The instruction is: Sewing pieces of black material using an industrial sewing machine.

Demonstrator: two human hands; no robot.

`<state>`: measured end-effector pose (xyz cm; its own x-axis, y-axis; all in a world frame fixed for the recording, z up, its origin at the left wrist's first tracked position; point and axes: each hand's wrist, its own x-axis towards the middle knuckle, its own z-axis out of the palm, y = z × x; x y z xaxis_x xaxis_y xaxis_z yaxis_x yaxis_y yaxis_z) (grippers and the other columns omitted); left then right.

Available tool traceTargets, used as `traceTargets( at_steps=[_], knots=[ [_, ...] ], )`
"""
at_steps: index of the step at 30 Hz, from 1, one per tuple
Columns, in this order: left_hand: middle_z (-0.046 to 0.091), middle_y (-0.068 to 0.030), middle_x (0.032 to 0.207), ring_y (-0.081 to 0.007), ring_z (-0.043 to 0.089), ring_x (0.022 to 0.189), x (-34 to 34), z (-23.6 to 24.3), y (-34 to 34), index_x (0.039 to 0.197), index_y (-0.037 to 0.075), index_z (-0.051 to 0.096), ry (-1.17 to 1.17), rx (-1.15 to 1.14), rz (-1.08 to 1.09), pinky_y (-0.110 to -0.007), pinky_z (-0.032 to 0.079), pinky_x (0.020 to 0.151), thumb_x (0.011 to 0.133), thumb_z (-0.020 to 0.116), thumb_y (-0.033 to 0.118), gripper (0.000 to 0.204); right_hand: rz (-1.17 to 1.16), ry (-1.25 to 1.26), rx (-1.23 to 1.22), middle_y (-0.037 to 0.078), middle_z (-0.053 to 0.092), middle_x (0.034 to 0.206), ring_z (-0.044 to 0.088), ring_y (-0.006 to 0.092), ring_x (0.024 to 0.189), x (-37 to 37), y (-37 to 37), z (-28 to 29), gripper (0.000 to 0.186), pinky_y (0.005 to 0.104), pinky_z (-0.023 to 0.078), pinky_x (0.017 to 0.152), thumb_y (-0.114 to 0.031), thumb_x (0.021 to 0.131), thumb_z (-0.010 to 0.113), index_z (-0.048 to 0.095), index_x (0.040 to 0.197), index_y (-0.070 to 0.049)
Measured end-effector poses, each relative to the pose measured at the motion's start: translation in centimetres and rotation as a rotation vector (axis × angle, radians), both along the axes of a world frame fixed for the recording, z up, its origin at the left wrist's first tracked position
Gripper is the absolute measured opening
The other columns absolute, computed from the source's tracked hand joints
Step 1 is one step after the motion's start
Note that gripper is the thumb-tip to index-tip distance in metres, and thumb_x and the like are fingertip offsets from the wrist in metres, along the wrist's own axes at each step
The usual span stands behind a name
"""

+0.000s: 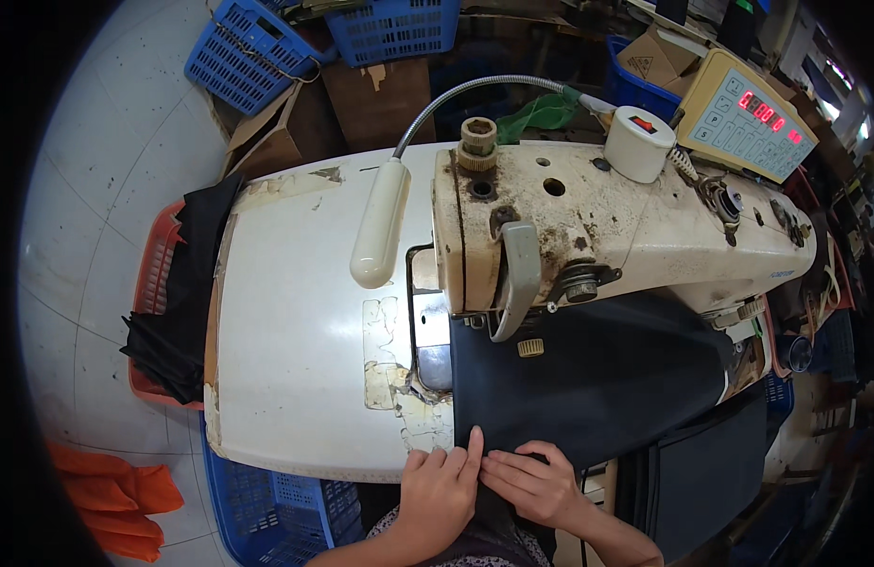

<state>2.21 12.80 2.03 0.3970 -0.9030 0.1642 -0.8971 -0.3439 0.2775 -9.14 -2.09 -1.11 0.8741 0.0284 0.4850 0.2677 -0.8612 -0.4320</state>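
Observation:
A dark fabric piece [588,387] lies flat on the white sewing machine table, its straight left edge running up to the needle area. The worn cream sewing machine [560,217] stands over its far part. At the table's front edge, my left hand [439,496] closes on the fabric's near left corner, its index finger stretched along the edge. Close beside it, my right hand [533,484] has its fingers bent and pressed together on the fabric's front edge. Both thumbs are mostly hidden. The metal plate [435,367] shows left of the fabric.
A white lamp [380,227] on a bendable neck hangs over the table [295,321]. A control panel [749,118] with lit red digits stands at the back right. Black cloth fills a red basket [153,274] at left. Dark panels [706,482] are stacked at right, a blue basket [267,506] below.

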Motion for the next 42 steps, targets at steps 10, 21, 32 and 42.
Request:
traceTargets(
  at_steps=[10, 21, 32, 42],
  knots=[
    [0.050, -0.0053, 0.076, -0.0209, 0.052, 0.069, 2.4, 0.2, -3.0, 0.128, -0.008, 0.057, -0.024, -0.023, 0.039, -0.036, 0.036, 0.068, 0.075, 0.062, 0.006, 0.056, -0.018, 0.050, 0.059, 0.006, 0.071, 0.108, 0.065, 0.0181, 0.108, 3.3, -2.7, 0.9, 0.030, 0.0403, 0.047, 0.095, 0.000, 0.071, 0.066, 0.072, 0.100, -0.003],
    [0.052, -0.0075, 0.077, -0.0234, 0.053, 0.070, 5.3, -0.4, -5.9, 0.124, -0.009, 0.059, -0.039, -0.114, 0.081, -0.036, 0.037, 0.069, 0.076, 0.062, 0.005, 0.050, -0.055, 0.077, 0.126, 0.006, 0.072, 0.109, 0.067, 0.0212, 0.108, 6.5, -5.1, 0.9, 0.031, 0.0410, 0.049, 0.093, 0.003, 0.071, 0.069, 0.073, 0.100, -0.006],
    [0.056, -0.0116, 0.078, -0.0298, 0.057, 0.073, 6.0, 1.2, -4.0, 0.128, 0.002, 0.060, 0.204, -0.229, 0.213, -0.039, 0.046, 0.064, 0.082, 0.070, 0.005, 0.048, -0.094, 0.239, 0.406, 0.009, 0.069, 0.117, 0.063, 0.0266, 0.116, 5.3, -4.8, 2.8, 0.033, 0.0435, 0.045, 0.103, -0.016, 0.082, 0.074, 0.070, 0.114, -0.007],
    [0.061, -0.0117, 0.082, -0.0303, 0.058, 0.075, 2.1, 0.4, 0.3, 0.108, 0.002, 0.064, 0.390, -0.293, 0.147, -0.039, 0.047, 0.065, 0.079, 0.074, 0.004, 0.031, -0.010, 0.150, 0.069, 0.007, 0.065, 0.117, 0.060, 0.0262, 0.109, 1.6, -2.5, 0.9, 0.036, 0.0420, 0.045, 0.093, -0.014, 0.073, 0.082, 0.070, 0.106, -0.006]
  ],
)
